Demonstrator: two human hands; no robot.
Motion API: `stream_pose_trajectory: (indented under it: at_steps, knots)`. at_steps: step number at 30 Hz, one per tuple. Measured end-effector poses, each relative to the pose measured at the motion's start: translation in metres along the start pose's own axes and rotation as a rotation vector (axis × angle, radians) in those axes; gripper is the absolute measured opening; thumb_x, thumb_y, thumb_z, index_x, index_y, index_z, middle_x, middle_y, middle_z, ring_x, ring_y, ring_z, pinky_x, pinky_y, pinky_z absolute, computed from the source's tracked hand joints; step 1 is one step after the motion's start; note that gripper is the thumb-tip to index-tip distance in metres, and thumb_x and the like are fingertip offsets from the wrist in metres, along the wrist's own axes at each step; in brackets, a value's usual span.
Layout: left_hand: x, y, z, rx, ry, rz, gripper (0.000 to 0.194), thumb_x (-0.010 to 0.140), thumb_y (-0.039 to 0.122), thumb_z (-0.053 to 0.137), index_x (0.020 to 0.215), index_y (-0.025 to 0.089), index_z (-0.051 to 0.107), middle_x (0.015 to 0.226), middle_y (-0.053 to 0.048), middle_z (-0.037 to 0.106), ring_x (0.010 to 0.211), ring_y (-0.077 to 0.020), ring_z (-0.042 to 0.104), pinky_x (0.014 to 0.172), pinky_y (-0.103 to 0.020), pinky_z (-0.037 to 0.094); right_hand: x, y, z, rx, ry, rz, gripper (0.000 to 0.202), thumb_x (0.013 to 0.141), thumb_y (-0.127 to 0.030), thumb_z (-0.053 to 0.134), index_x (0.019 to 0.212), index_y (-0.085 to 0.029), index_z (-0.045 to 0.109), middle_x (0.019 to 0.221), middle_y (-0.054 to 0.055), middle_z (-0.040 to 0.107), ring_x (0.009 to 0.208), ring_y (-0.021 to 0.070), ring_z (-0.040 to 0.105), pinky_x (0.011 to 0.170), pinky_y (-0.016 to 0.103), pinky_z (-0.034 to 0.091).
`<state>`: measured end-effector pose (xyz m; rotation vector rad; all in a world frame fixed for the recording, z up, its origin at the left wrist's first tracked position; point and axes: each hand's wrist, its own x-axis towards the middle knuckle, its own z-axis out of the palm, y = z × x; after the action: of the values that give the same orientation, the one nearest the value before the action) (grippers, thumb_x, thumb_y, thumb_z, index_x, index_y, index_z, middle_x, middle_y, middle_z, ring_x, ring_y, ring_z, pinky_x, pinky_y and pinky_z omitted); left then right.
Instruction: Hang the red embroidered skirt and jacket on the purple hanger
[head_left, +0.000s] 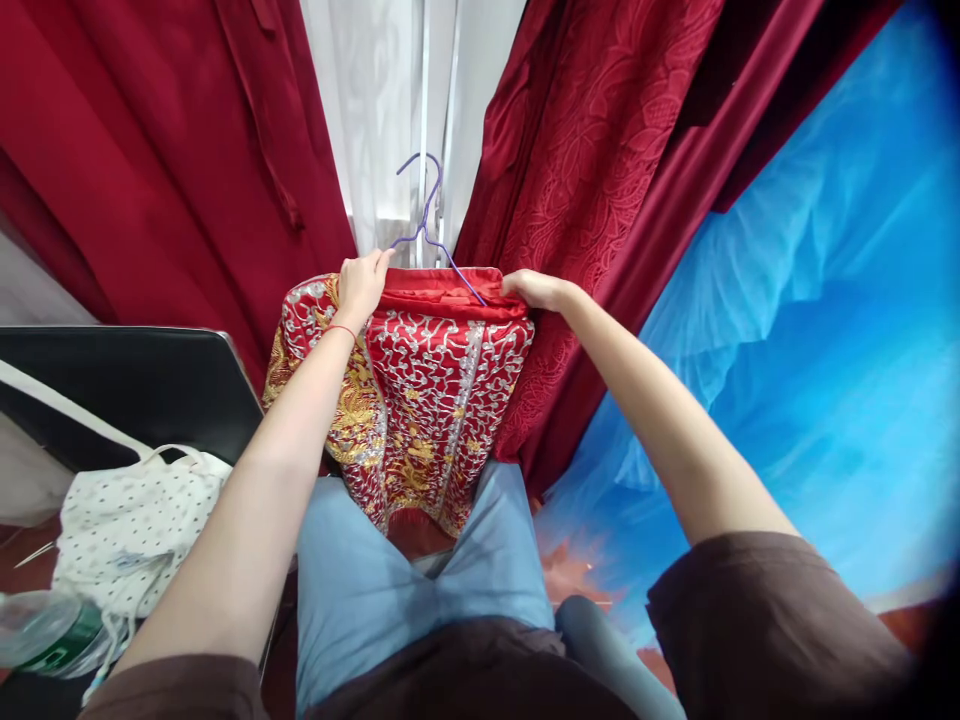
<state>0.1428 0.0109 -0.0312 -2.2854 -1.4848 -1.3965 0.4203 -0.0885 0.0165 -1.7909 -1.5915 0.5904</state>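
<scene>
Embroidered red garment (pixel 420 400) hangs between the person's left hand (pixel 364 287), grasping one end of its top edge, and right hand (pixel 532 289), grasping the other; purple hanger (pixel 426 222) rises between them, red fabric (pixel 592 150) beyond.

red garment (pixel 420 400), held up by its top edge, hanging down in loose vertical folds. silver embroidery winds densely over the face; gold motifs thickest at left and low centre; pale silver strips run down it. plain red band (pixel 442 278) along the top, cloth rumpled at the opening.

purple hanger (pixel 425 222): thin, hook uppermost and curving left, one arm sloping down right across the opening. probably partly inside the garment; lower part hidden.
</scene>
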Motion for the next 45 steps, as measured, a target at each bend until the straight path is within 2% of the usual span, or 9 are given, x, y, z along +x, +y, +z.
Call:
stream_pose_trajectory:
  at_steps: [3,7,11,16,20,27,37,41,45]
  knots:
    - [0.001,-0.001,0.000,-0.012,-0.005,0.004,0.046,0.105,0.046,0.034,0.088,0.020,0.067,0.087,-0.011,0.071,0.097,-0.0258,0.068,0.085,-0.033,0.039,-0.008,-0.005,-0.012,-0.272,-0.083,-0.053,0.021,0.076,-0.015,0.073,0.097,-0.013,0.071,0.093,0.006,0.075,0.086,0.0186,0.068,0.082,0.028,0.053]
    - [0.002,-0.005,-0.001,-0.011,0.009,-0.004,0.048,0.104,0.050,0.033,0.091,0.020,0.069,0.083,-0.010,0.070,0.097,-0.0257,0.066,0.084,-0.032,0.040,-0.012,-0.011,-0.006,-0.698,0.183,-0.083,0.039,0.080,-0.006,0.064,0.120,-0.006,0.063,0.118,0.017,0.067,0.110,0.0267,0.064,0.095,0.034,0.048]
    - [0.000,-0.006,-0.002,-0.025,0.018,-0.004,0.049,0.103,0.052,0.033,0.095,0.020,0.070,0.084,-0.010,0.070,0.100,-0.0249,0.065,0.084,-0.030,0.040,-0.026,0.007,0.005,-0.745,0.409,-0.064,0.036,0.093,-0.004,0.037,0.121,-0.004,0.060,0.122,0.023,0.062,0.114,0.0295,0.062,0.095,0.038,0.046]
    - [-0.001,0.002,-0.003,0.008,-0.018,-0.024,0.049,0.104,0.049,0.031,0.095,0.019,0.069,0.090,-0.012,0.071,0.100,-0.0269,0.065,0.087,-0.033,0.038,-0.043,0.039,0.017,-0.666,0.541,-0.135,0.035,0.097,-0.007,0.028,0.120,-0.007,0.056,0.118,0.020,0.061,0.105,0.0232,0.060,0.085,0.031,0.043]
    - [-0.001,0.002,-0.006,0.049,-0.019,-0.020,0.051,0.105,0.048,0.029,0.095,0.019,0.069,0.092,-0.014,0.072,0.099,-0.0275,0.065,0.087,-0.034,0.037,-0.046,0.047,0.030,-0.573,0.527,-0.139,0.038,0.095,-0.004,0.023,0.122,-0.008,0.050,0.098,0.013,0.067,0.082,0.0194,0.062,0.073,0.028,0.042]
    - [-0.002,0.002,-0.009,0.072,-0.032,-0.030,0.050,0.104,0.049,0.030,0.097,0.020,0.070,0.094,-0.013,0.073,0.100,-0.0278,0.065,0.087,-0.034,0.037,-0.057,0.043,0.029,-0.824,0.424,-0.157,0.040,0.097,-0.008,0.023,0.128,-0.008,0.048,0.117,0.021,0.066,0.090,0.0259,0.067,0.071,0.031,0.043]
    - [-0.004,0.007,-0.014,0.177,-0.027,0.000,0.052,0.104,0.048,0.027,0.100,0.021,0.072,0.096,-0.014,0.076,0.091,-0.0278,0.068,0.080,-0.033,0.040,-0.050,0.036,0.038,-0.432,0.698,-0.010,0.038,0.106,-0.031,0.020,0.121,-0.014,0.051,0.098,0.014,0.072,0.085,0.0242,0.068,0.072,0.029,0.042]
    - [-0.003,0.006,-0.015,0.204,-0.030,0.011,0.052,0.105,0.047,0.027,0.098,0.021,0.072,0.094,-0.015,0.076,0.088,-0.0278,0.069,0.079,-0.033,0.040,-0.043,0.031,0.031,-0.295,0.621,-0.076,0.032,0.106,-0.033,0.026,0.114,-0.016,0.052,0.095,0.014,0.071,0.083,0.0247,0.067,0.073,0.031,0.044]
    - [-0.002,0.004,-0.013,0.215,-0.029,0.030,0.054,0.105,0.047,0.025,0.098,0.021,0.071,0.095,-0.015,0.077,0.088,-0.0280,0.070,0.079,-0.033,0.040,-0.041,0.027,0.007,-0.420,0.443,-0.098,0.030,0.093,-0.032,0.060,0.112,-0.010,0.054,0.105,0.019,0.070,0.092,0.0263,0.067,0.078,0.031,0.047]
